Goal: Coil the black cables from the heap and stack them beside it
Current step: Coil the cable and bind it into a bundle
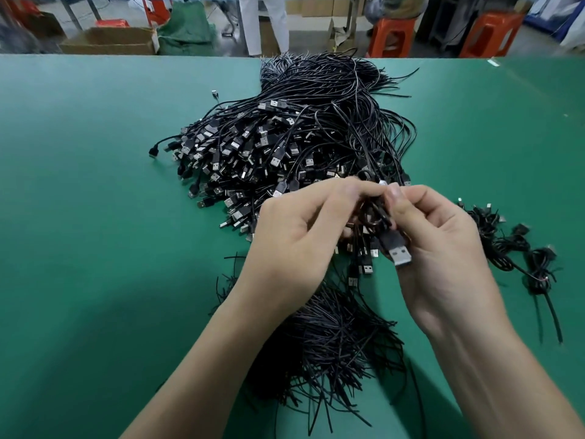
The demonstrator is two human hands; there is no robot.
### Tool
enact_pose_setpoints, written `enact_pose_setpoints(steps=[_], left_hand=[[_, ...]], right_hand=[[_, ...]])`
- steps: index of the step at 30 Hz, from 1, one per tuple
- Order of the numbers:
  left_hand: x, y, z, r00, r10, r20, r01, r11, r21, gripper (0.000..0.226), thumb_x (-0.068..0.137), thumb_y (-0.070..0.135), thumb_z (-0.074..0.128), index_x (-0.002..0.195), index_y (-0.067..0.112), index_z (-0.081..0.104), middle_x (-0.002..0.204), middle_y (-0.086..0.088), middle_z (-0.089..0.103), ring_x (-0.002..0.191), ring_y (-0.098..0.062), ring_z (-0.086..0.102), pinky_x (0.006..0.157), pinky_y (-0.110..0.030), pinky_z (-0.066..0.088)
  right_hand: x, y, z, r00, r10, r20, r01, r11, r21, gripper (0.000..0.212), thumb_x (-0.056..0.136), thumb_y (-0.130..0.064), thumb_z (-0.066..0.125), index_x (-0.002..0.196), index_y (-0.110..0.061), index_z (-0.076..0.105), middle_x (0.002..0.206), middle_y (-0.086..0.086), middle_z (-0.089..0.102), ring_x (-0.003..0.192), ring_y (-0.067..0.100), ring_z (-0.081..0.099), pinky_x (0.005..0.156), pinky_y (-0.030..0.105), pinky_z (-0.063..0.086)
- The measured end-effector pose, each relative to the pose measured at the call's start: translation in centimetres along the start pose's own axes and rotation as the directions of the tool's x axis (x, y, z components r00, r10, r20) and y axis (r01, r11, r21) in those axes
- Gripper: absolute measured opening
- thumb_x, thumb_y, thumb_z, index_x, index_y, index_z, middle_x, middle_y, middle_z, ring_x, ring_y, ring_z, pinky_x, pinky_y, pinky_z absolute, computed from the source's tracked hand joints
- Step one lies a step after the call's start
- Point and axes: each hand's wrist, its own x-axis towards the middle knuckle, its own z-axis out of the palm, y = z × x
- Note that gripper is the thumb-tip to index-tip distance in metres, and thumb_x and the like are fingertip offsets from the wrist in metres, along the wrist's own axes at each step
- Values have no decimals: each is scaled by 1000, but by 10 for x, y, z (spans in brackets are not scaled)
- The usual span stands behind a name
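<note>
Two hands, the left hand (294, 236) and the right hand (443, 248), meet over the near edge of the heap (285, 144) of black cables, which sprawls along the middle of the green desk (95, 201). The coil in progress (375, 217) is held between them, above the heap and clear of the desk.

Risks, as I judge them:
- The loops look small and springy, so easing either pinch could let the coil open and drop among the loose plugs, where it would tangle.
- The free tail, whose run I cannot trace under my fingers, may be snagged in neighbouring strands and drag them up with it.
- The dangling USB plug (399, 253) could catch on the loops as the last turn is made.

Left hand: fingers curled, thumb and forefinger pinching the upper part of the coil.

Right hand: fingers bent inward, thumb and fingertips gripping the coil from the other side, with the plug hanging just below, in front of the palm. Neither hand is spread.

On the desk to the right of the heap, near it but apart, the finished coils (506, 248) lie in a small loose group; this coil is not yet among them. Nearer me, cut cable tails (332, 343) fan out beneath my forearms.
</note>
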Motion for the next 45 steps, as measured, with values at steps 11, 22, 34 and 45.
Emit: enact_pose_setpoints(steps=[11, 22, 34, 45], left_hand=[[3, -2, -3, 988, 134, -72, -103, 938, 331, 31, 90, 13, 79, 116, 28, 77, 102, 17, 73, 103, -6, 66, 83, -16, 45], [4, 1, -8, 999, -50, 10, 51, 997, -64, 10, 97, 13, 71, 93, 11, 81, 80, 5, 78, 69, -13, 73, 64, -28, 59], [5, -1, -7, 998, 62, 16, -64, 977, 204, 34, 90, 8, 76, 118, 27, 75, 107, 10, 72, 106, -9, 65, 87, -17, 45], [3, 3, -13, 998, -9, 62, 3, 996, 89, 18, 100, 23, 63, 104, 25, 81, 80, -1, 75, 69, -28, 67, 62, -49, 53]], right_hand=[[-2, 1, 8, 995, 95, -43, -90, 990, 108, 24, 95, -8, 63, 73, -17, 67, 58, -3, 53, 48, 3, 40, 44, 13, 37], [-3, 0, 9, 986, 165, -20, -160, 975, 154, 13, 86, -21, 71, 74, -17, 67, 59, -6, 53, 44, 1, 39, 41, 11, 36], [-5, -5, 12, 976, 206, 66, -216, 938, 270, 10, 90, -7, 61, 81, -8, 63, 58, -4, 49, 46, 2, 33, 40, 12, 27], [-9, -5, 13, 986, 164, 15, -165, 979, 117, 28, 93, -6, 63, 68, -19, 67, 64, -4, 63, 51, 2, 52, 42, 13, 38]])
